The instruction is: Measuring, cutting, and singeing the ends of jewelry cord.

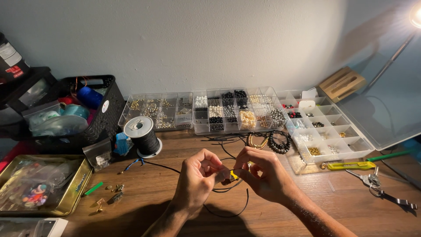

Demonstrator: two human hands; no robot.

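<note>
Black cord (228, 213), thin and glossy, loops over the wooden table (359, 206) just below the two hands and runs up into them; both hands meet above the table's middle, near its front edge. Far left lies a shallow gold-coloured metal tin (74, 193) with crinkled clear bags inside. Behind it stands a black plastic basket (109, 116) with a slotted wall, stuffed with blue and teal items. Small brass-coloured findings (112, 193) and a short green stick (93, 188) are scattered on the wood beside the tin. A spool (141, 136) of black cord stands upright, its white flange on top.

The left hand (197, 177) is narrowed to a pinch, thumb and forefinger closed on the cord. Between the hands a small yellow piece (233, 175) shows; what it is cannot be told. The right hand (263, 173) is pinched the same way, fingertips touching the cord and the yellow piece.

Against the wall sit two clear compartmented boxes (219, 109) of gold, white, black and grey round beads. Beaded bracelets (269, 142), one golden and some dark, lie in front of them. Further right an open clear organiser (364, 145) holds a few beads in each cell. A yellow-handled tool (351, 165) and a bunch of metal keys (372, 180) rest at the right.
</note>
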